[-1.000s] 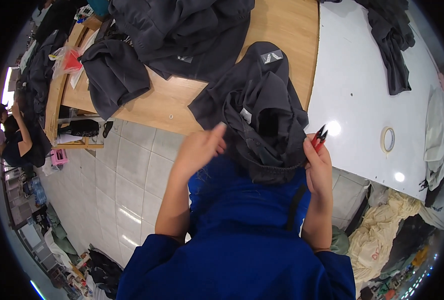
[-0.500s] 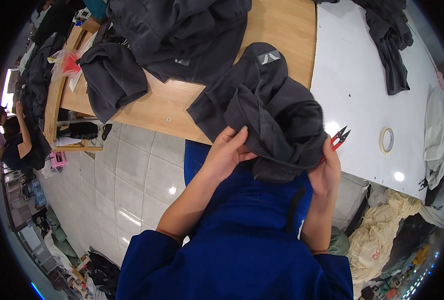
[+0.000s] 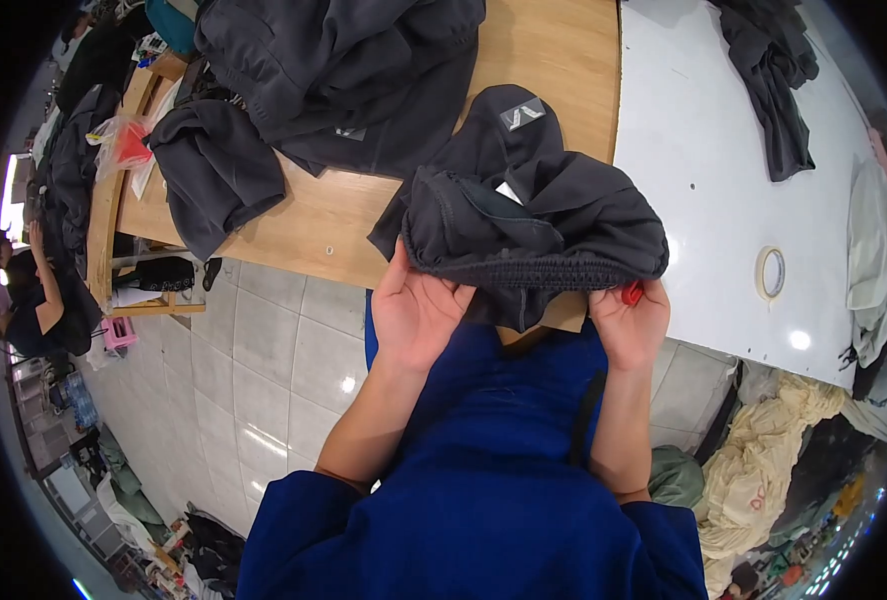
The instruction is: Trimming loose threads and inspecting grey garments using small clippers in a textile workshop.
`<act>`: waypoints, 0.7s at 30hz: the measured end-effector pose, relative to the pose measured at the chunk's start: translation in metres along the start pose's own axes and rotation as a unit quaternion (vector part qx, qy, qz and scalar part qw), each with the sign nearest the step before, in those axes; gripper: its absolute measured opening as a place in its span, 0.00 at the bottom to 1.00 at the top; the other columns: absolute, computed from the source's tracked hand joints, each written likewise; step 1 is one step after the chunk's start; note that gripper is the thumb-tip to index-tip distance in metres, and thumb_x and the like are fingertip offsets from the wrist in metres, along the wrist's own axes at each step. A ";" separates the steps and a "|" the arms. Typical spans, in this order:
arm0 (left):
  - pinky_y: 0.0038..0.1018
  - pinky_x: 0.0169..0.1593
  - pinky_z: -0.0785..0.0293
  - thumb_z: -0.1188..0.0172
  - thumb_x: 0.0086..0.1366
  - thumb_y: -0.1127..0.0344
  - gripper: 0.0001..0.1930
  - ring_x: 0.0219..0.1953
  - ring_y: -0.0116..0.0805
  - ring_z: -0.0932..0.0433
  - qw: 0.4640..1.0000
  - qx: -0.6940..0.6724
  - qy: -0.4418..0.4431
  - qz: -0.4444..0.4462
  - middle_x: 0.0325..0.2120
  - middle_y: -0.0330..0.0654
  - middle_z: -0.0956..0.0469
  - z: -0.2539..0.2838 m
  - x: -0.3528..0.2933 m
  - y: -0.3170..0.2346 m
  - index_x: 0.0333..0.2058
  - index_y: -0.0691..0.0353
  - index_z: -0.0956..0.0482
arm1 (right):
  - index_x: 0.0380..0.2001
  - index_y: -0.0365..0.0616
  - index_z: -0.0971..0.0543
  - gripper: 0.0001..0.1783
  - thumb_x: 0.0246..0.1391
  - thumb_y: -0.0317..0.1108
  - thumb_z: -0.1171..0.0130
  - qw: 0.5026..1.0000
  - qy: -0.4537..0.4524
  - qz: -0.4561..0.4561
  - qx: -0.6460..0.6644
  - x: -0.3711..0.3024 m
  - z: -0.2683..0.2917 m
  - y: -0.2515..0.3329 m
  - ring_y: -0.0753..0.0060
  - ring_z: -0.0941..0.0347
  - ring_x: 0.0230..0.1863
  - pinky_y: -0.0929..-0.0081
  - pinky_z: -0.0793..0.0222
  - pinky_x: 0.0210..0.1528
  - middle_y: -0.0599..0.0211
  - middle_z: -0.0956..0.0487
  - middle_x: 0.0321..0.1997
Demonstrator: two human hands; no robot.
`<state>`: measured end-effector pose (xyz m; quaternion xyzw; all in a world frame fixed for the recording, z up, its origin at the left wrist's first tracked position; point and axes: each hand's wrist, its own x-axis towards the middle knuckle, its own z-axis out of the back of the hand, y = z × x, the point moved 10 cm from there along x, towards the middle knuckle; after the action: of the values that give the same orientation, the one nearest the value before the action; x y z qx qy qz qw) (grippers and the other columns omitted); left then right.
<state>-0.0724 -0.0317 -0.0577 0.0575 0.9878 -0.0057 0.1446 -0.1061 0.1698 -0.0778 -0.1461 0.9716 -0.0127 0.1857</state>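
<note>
Between my two hands a dark grey garment (image 3: 589, 215) is held up at the table's near edge, its gathered elastic waistband facing me. My left hand (image 3: 419, 312), palm up, grips the left end of the band between thumb and fingers. At the other end my right hand (image 3: 632, 325) is closed on the band too. It also keeps the red-handled thread snips (image 3: 632, 293) in the palm; their blades are hidden. Inside the opening a small white label (image 3: 509, 193) shows. One part of the garment, with a clear sticker (image 3: 523, 114), lies on the wood.
A pile of dark grey garments (image 3: 344, 70) covers the back of the wooden table (image 3: 354, 248), with another piece (image 3: 214, 170) at left. On the white table (image 3: 699, 240) lie a tape roll (image 3: 769, 273) and dark cloth (image 3: 774, 90). Another person (image 3: 39, 290) is far left.
The garment has been turned and spread so its waistband stretches straight between my hands. My left hand has rolled palm up. The snips' blades, visible before, are now hidden.
</note>
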 end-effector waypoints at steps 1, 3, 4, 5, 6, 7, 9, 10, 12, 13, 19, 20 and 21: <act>0.44 0.62 0.43 0.67 0.70 0.53 0.24 0.60 0.44 0.39 1.000 -0.001 0.000 0.001 0.58 0.47 0.38 -0.001 0.000 0.000 0.58 0.60 0.39 | 0.48 0.35 0.30 0.19 0.62 0.37 0.63 1.000 -0.022 0.002 -0.009 -0.001 0.004 0.000 0.61 0.31 0.53 0.58 0.38 0.58 0.57 0.28 0.51; 0.44 0.63 0.47 0.67 0.69 0.51 0.26 0.62 0.44 0.42 1.000 -0.022 -0.020 0.006 0.60 0.46 0.42 -0.005 -0.003 0.004 0.59 0.59 0.41 | 0.49 0.35 0.31 0.21 0.62 0.39 0.64 0.999 -0.045 0.006 -0.020 -0.003 0.008 0.000 0.60 0.33 0.55 0.56 0.40 0.59 0.56 0.29 0.52; 0.44 0.63 0.47 0.67 0.69 0.51 0.26 0.62 0.44 0.42 0.999 -0.023 -0.021 0.007 0.60 0.46 0.42 -0.006 -0.003 0.006 0.59 0.59 0.41 | 0.50 0.36 0.32 0.23 0.62 0.41 0.66 1.000 -0.012 -0.025 0.007 -0.002 0.003 -0.007 0.59 0.34 0.56 0.56 0.41 0.60 0.55 0.30 0.54; 0.43 0.63 0.48 0.67 0.69 0.50 0.26 0.62 0.44 0.43 0.999 0.008 -0.037 -0.003 0.60 0.46 0.42 -0.004 -0.003 0.005 0.59 0.59 0.42 | 0.52 0.36 0.33 0.24 0.62 0.42 0.67 0.998 0.021 -0.056 0.034 -0.002 -0.003 -0.013 0.58 0.36 0.57 0.56 0.42 0.60 0.54 0.32 0.56; 0.43 0.63 0.48 0.67 0.68 0.48 0.27 0.62 0.44 0.44 0.998 0.039 -0.052 -0.013 0.61 0.46 0.43 -0.002 -0.003 0.003 0.60 0.59 0.42 | 0.52 0.36 0.33 0.24 0.62 0.42 0.67 0.998 0.021 -0.055 0.033 -0.002 -0.002 -0.013 0.58 0.36 0.57 0.56 0.42 0.60 0.54 0.32 0.56; 0.43 0.63 0.48 0.67 0.68 0.48 0.27 0.62 0.44 0.44 0.998 0.039 -0.052 -0.013 0.61 0.46 0.43 0.000 -0.003 0.005 0.60 0.59 0.42 | 0.52 0.37 0.33 0.25 0.62 0.43 0.68 0.999 0.009 -0.045 0.000 -0.003 0.003 -0.011 0.57 0.36 0.58 0.56 0.42 0.60 0.54 0.32 0.57; 0.42 0.63 0.47 0.67 0.68 0.48 0.28 0.61 0.45 0.41 0.997 0.053 -0.060 -0.016 0.60 0.46 0.42 0.007 -0.005 0.005 0.60 0.58 0.42 | 0.53 0.38 0.33 0.25 0.62 0.43 0.68 0.999 -0.004 -0.035 -0.033 -0.005 0.007 -0.010 0.56 0.36 0.58 0.56 0.43 0.61 0.54 0.33 0.57; 0.42 0.63 0.47 0.67 0.68 0.48 0.28 0.61 0.45 0.41 0.997 0.052 -0.061 -0.016 0.60 0.46 0.42 0.009 -0.005 0.005 0.60 0.58 0.42 | 0.54 0.39 0.33 0.25 0.62 0.44 0.68 0.998 -0.011 -0.030 -0.055 -0.006 0.007 -0.010 0.55 0.36 0.58 0.56 0.43 0.60 0.55 0.33 0.58; 0.41 0.63 0.46 0.66 0.68 0.47 0.28 0.60 0.44 0.40 0.997 0.058 -0.050 -0.017 0.59 0.46 0.40 0.011 -0.006 0.005 0.60 0.59 0.43 | 0.54 0.40 0.34 0.25 0.62 0.44 0.68 0.997 -0.017 -0.024 -0.077 -0.008 0.006 -0.012 0.55 0.37 0.58 0.56 0.42 0.60 0.56 0.33 0.58; 0.41 0.63 0.46 0.66 0.68 0.47 0.28 0.60 0.44 0.40 0.997 0.058 -0.050 -0.016 0.59 0.46 0.40 0.013 -0.006 0.005 0.60 0.59 0.43 | 0.55 0.41 0.34 0.25 0.62 0.45 0.68 0.995 -0.016 -0.033 -0.091 -0.009 0.004 -0.016 0.56 0.37 0.58 0.56 0.41 0.59 0.57 0.33 0.58; 0.31 0.60 0.40 0.58 0.68 0.60 0.23 0.57 0.36 0.35 0.960 0.281 0.010 -0.017 0.55 0.47 0.35 0.011 -0.021 0.005 0.58 0.65 0.41 | 0.56 0.42 0.35 0.27 0.63 0.48 0.65 0.987 -0.017 -0.062 -0.149 -0.018 -0.003 -0.023 0.59 0.34 0.57 0.59 0.38 0.57 0.59 0.32 0.58; 0.27 0.58 0.40 0.53 0.65 0.65 0.23 0.56 0.32 0.35 0.909 0.416 -0.002 -0.033 0.53 0.47 0.34 0.003 -0.021 0.007 0.58 0.66 0.41 | 0.56 0.42 0.35 0.27 0.62 0.49 0.63 0.984 -0.021 -0.058 -0.168 -0.020 -0.002 -0.022 0.60 0.33 0.56 0.61 0.36 0.56 0.58 0.32 0.57; 0.24 0.57 0.39 0.49 0.63 0.70 0.24 0.54 0.29 0.34 0.838 0.543 -0.014 -0.049 0.52 0.46 0.32 -0.006 -0.018 0.008 0.57 0.67 0.41 | 0.56 0.42 0.35 0.27 0.62 0.49 0.63 0.984 -0.019 -0.058 -0.169 -0.023 0.003 -0.018 0.60 0.33 0.56 0.61 0.36 0.56 0.58 0.32 0.57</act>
<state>-0.0557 -0.0255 -0.0470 0.0780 0.8255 -0.5493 0.1032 -0.0795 0.1589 -0.0711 -0.2314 0.9459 0.1442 0.1760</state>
